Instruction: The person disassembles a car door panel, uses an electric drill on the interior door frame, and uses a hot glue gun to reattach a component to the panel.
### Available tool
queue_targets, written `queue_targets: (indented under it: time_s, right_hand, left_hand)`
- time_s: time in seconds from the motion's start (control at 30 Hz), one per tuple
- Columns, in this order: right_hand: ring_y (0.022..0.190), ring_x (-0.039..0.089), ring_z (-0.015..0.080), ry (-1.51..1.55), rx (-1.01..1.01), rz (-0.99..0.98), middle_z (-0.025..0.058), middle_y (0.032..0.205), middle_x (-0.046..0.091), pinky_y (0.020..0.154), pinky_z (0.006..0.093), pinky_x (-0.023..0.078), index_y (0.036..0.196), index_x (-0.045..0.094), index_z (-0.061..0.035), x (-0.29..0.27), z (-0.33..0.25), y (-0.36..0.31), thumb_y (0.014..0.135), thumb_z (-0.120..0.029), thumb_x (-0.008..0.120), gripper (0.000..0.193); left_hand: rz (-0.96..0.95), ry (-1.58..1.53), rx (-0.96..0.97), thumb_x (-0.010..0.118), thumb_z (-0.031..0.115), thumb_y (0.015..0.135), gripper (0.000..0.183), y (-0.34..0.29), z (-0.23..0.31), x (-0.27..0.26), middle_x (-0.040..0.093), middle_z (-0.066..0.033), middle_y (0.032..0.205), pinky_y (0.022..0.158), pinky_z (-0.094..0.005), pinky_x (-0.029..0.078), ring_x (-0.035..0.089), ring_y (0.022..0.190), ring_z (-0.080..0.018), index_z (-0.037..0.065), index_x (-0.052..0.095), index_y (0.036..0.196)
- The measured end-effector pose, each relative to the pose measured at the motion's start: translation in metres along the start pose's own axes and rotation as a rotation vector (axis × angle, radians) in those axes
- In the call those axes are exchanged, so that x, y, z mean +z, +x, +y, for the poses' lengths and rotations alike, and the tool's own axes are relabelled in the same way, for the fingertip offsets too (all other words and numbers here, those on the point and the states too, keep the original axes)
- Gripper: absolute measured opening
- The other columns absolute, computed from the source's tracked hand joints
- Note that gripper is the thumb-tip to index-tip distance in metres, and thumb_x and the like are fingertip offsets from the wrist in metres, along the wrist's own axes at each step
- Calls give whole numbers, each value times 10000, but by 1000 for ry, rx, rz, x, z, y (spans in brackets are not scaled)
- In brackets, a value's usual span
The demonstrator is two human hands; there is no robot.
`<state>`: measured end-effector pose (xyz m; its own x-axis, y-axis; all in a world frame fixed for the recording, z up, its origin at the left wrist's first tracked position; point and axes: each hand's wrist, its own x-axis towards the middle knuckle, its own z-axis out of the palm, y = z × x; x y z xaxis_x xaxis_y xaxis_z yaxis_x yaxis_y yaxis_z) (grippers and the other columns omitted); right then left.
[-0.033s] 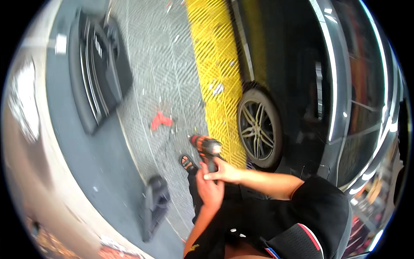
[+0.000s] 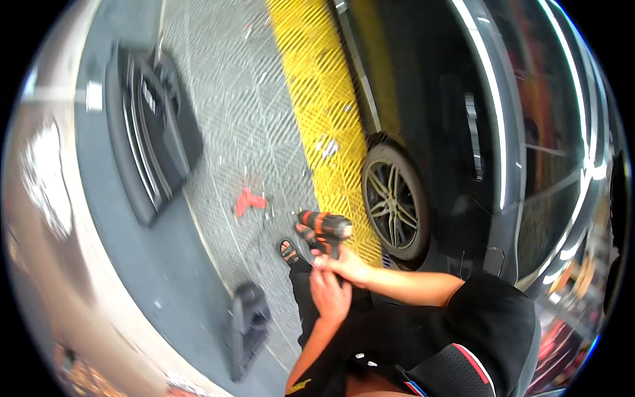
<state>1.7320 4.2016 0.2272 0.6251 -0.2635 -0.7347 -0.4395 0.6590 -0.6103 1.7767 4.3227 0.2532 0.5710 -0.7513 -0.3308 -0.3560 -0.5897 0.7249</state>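
A black and orange cordless drill (image 2: 324, 225) is held in front of my body, its chuck pointing left. My right hand (image 2: 350, 266) is wrapped round its grip, with a finger showing beneath the drill's front end. Just below, my left hand (image 2: 331, 296) is closed at the lower end of the grip, against the right hand. Part of the handle's base is hidden by the hands.
A black car with a spoked wheel (image 2: 393, 205) stands close on the right. Yellow floor grating (image 2: 317, 86) runs beside it. Two dark door panels (image 2: 149, 132) lie on the left. A red Y-shaped piece (image 2: 249, 200) and small bits lie on the grey floor.
The drill has swung to lie more level, its rear end moving right. My left hand has shifted slightly right and down. The whole view has moved a little.
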Motion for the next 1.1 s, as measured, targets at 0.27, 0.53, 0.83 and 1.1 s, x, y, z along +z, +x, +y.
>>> queue_targets:
  time_s: [0.27,0.53,0.83,1.1]
  right_hand:
    - [782,663,102,23,-333,714,57,1070,704,639,257,542,1267,562,-10,-57,-147,-125,906,-140,783,443]
    - [848,638,110,241,-746,1207,-8,960,672,766,284,536,1160,659,-42,-64,-159,-172,885,-93,812,319]
    - [850,699,132,123,-197,1196,81,921,747,806,314,560,1107,709,-25,-61,-153,-217,817,-129,811,325]
    - [809,665,134,1013,-543,1668,139,1194,721,719,304,567,1308,585,-7,50,-146,-218,851,51,625,462]
  left_hand:
    - [-292,25,754,802,240,835,587,117,77,-94,567,-225,1403,1017,-491,489,593,1227,-406,24,604,1343]
    - [-707,190,600,702,259,939,376,338,142,-41,721,-169,1138,880,-404,557,722,987,-305,27,668,1233]
    - [-1167,-200,129,681,235,973,583,394,299,122,664,-135,1312,985,-368,525,640,1195,-227,22,482,1477]
    - [-655,-528,-257,639,155,892,368,299,353,215,668,-154,1045,734,-418,606,681,899,-257,-53,574,1189]
